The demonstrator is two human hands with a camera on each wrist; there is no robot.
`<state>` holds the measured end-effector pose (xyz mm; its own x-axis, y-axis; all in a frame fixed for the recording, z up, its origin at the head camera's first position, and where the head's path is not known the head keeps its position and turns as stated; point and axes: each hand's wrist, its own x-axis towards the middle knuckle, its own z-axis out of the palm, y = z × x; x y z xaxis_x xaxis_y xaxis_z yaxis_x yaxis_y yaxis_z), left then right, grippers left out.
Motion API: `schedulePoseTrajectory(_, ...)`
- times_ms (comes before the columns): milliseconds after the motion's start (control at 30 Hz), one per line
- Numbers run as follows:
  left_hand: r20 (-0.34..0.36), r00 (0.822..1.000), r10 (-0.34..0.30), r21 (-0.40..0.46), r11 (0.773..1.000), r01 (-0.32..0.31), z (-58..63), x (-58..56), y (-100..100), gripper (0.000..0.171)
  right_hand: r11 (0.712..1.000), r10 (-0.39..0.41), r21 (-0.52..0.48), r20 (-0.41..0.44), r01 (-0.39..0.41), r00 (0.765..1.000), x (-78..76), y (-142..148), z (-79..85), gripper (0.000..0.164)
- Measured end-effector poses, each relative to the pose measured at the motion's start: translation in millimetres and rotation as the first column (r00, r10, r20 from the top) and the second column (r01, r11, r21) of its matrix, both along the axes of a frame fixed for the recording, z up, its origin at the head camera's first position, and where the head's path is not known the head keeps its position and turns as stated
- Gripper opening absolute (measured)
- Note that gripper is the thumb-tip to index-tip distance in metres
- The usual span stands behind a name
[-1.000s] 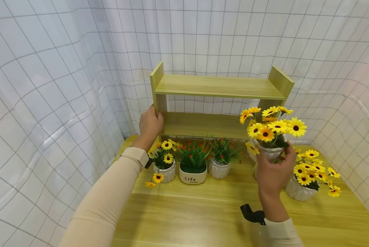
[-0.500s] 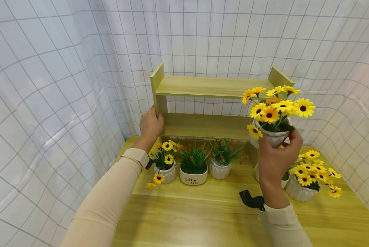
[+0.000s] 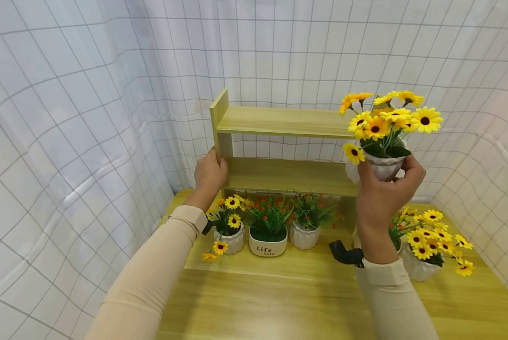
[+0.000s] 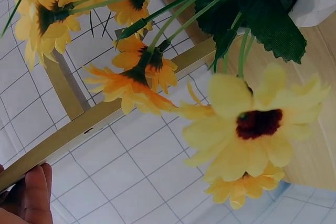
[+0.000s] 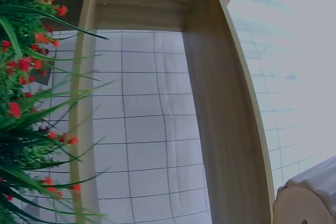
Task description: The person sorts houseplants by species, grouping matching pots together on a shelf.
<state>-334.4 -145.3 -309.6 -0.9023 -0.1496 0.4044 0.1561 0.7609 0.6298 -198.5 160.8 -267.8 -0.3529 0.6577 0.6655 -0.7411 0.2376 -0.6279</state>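
Note:
My right hand point(image 3: 383, 203) grips a white ribbed flowerpot point(image 3: 383, 169) with yellow artificial sunflowers point(image 3: 396, 115), raised in front of the right end of a two-tier wooden shelf point(image 3: 285, 120). The flowers hide the shelf's right side panel. In the right wrist view the underside of that pot point(image 5: 303, 205) shows at the lower right corner. My left hand point(image 3: 210, 174) holds the shelf's left side panel near the lower tier. Its fingers point(image 4: 39, 192) curl at the panel's edge in the left wrist view. Both shelf tiers show bare wood.
In front of the shelf stand a sunflower pot point(image 3: 232, 240), a white "Life" planter point(image 3: 268, 245) and another red-flowered pot point(image 3: 305, 236). More sunflowers in a pot point(image 3: 419, 267) stand at the right, beside a partly hidden plant. A white grid-patterned curtain point(image 3: 279, 56) encloses the wooden table point(image 3: 254, 302).
My right hand has raised the sunflower pot, moving slightly rightward, from the lower tier's height to about the upper tier. The left hand keeps its hold on the shelf.

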Motion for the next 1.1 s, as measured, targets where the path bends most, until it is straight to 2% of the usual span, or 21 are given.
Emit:
schedulePoseTrajectory(167,0.005,1.0,-0.002,0.005,1.0,0.002,-0.1,1.4,0.5,0.037,0.998,0.053,-0.041,-0.051,-0.055,0.997,-10.8,0.9,14.1,0.056)
schedulePoseTrajectory(500,-0.006,1.0,-0.001,0.013,1.0,0.001,-0.9,1.7,0.5,0.037,0.997,0.054,-0.039,-0.141,-0.061,0.989,-33.5,3.4,31.2,0.062)
schedulePoseTrajectory(600,-0.008,1.0,0.002,0.017,1.0,-0.001,-0.9,1.0,0.8,0.039,0.996,0.062,-0.054,-0.127,-0.069,0.99,-38.0,2.2,37.0,0.061)
schedulePoseTrajectory(767,-0.012,1.0,0.006,0.017,1.0,-0.006,-1.2,0.3,1.0,0.04,0.998,0.033,-0.041,-0.084,-0.037,0.996,-44.9,1.4,43.1,0.063)
schedulePoseTrajectory(1000,-0.017,1.0,0.013,0.013,1.0,-0.012,-2.5,-0.1,1.8,0.039,0.994,0.079,-0.074,-0.052,-0.083,0.995,-59.8,1.4,44.3,0.063)
schedulePoseTrajectory(1100,-0.022,1.0,0.017,0.011,1.0,-0.017,-2.4,-0.3,1.2,0.039,0.995,0.074,-0.065,-0.032,-0.076,0.997,-64.6,0.6,45.7,0.065)
